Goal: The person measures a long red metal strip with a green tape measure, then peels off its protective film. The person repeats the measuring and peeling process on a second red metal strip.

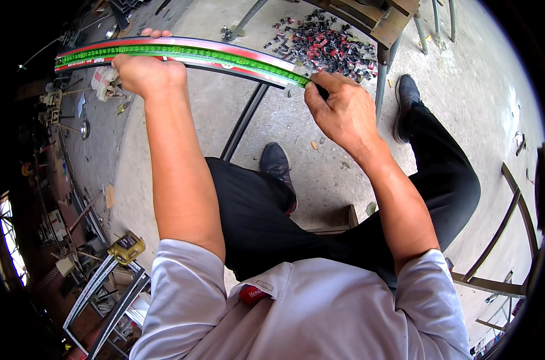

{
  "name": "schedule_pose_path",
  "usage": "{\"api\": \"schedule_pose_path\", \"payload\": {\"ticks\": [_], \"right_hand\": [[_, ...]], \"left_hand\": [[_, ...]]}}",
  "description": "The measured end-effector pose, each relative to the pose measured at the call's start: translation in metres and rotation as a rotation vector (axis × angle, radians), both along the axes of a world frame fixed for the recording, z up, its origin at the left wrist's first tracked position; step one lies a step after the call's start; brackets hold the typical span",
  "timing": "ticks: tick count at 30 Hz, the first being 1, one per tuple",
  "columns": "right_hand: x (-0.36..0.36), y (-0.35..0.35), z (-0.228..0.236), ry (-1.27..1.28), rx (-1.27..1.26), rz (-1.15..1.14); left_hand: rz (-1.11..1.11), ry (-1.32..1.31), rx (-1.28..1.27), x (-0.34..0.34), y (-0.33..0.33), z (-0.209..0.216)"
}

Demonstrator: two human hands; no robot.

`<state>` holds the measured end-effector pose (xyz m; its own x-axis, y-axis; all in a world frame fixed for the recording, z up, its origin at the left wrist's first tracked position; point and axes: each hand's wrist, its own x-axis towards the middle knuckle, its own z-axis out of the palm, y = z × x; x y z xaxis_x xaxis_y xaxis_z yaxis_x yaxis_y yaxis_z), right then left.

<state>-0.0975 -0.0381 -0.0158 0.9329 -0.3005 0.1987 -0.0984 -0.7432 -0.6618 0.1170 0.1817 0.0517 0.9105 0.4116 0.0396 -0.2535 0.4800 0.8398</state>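
Observation:
A long bar (257, 53) with red and white film on its face lies across the upper left, its sides dark. Along it runs a bright green tape measure (224, 58), its marked blade stretched out flat. My left hand (151, 75) is wrapped round the bar from below, fingertips showing over its far edge. At the bar's right end, my right hand (342, 103) pinches the end of the green blade between thumb and fingers. Something dark shows under those fingers, mostly hidden. A dark grooved bar (244, 123) slants from under the filmed bar toward my left thigh.
A heap of small black and red scraps (329, 45) lies on the concrete floor ahead. Beside it stands a metal-legged bench (392, 27). Clutter and profiles line the left. A yellow tool (127, 247) rests on a frame (92, 288). Curved metal legs (494, 285) stand at right.

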Motion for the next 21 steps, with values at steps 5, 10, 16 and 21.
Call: {"api": "schedule_pose_path", "payload": {"ticks": [5,10,16,21], "right_hand": [[0.002,0.0,-0.004,0.013,0.051,0.013],[0.008,0.0,-0.008,0.14,0.284,-0.02],[0.013,-0.02,-0.077,0.417,0.225,-0.073],[-0.019,-0.034,-0.178,0.744,0.142,-0.011]], "left_hand": [[-0.004,0.007,0.021,-0.001,-0.001,0.0],[0.059,0.051,0.091,-0.002,0.003,0.0],[0.162,0.109,0.079,0.0,0.013,0.004],[0.148,0.12,0.032,0.003,0.015,-0.001]]}}
